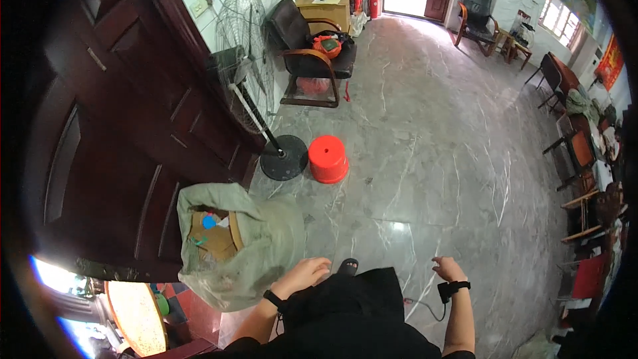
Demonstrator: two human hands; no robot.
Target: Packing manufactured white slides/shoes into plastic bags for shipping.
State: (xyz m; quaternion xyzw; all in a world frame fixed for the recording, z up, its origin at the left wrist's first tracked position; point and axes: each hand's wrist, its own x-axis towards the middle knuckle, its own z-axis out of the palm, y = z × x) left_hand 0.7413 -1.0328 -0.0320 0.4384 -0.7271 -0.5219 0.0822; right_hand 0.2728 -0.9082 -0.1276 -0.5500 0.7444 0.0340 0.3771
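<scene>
My left hand (309, 272) hangs in front of my body at the right side of a large pale green woven sack (279, 223). Its fingers are loosely bent and hold nothing I can see. The sack's mouth gapes, showing brown cardboard (216, 242) and a small blue item (209, 221) inside. Out to the right, my right hand (449, 269) hangs over the grey tiled floor, fingers slightly curled and apart, with nothing in it. Each wrist wears a black band, and a cable trails from the right one.
Past the sack, an upturned red bucket (328, 159) sits next to the round base of a standing fan (284, 157). A dark wooden door (119, 119) fills the left. Behind stands a black armchair (299, 56) loaded with bags. Chairs (577, 153) line the right wall.
</scene>
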